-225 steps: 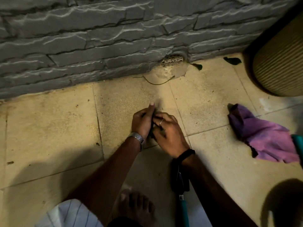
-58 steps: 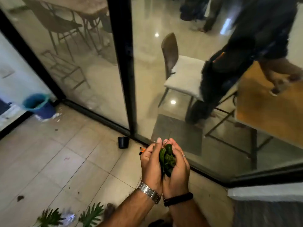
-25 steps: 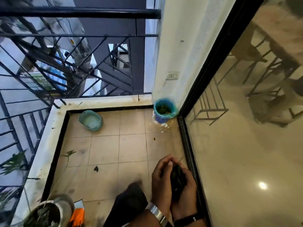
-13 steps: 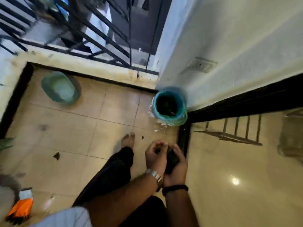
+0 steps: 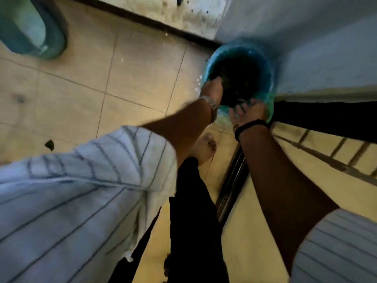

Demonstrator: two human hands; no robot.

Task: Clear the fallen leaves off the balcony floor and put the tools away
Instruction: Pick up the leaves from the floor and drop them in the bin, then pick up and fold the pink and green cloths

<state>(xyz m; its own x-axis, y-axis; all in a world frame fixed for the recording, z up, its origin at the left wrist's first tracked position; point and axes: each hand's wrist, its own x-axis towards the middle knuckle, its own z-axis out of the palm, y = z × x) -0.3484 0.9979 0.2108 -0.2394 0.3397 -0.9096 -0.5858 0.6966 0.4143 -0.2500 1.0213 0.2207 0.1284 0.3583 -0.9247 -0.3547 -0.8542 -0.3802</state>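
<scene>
Head view: both my hands over blue bucket (image 5: 265,64) by wall corner. Left hand (image 5: 212,91) dips inside, grip hidden. Right hand (image 5: 247,111) at near rim, fingers spread, empty. Leaves (image 5: 236,78) land inside. Next, pick up leaf (image 5: 49,144) on floor, left of bucket.

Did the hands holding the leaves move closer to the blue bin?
Yes. Both hands went forward, away from the person, to the round blue plastic bin in the corner.
</scene>
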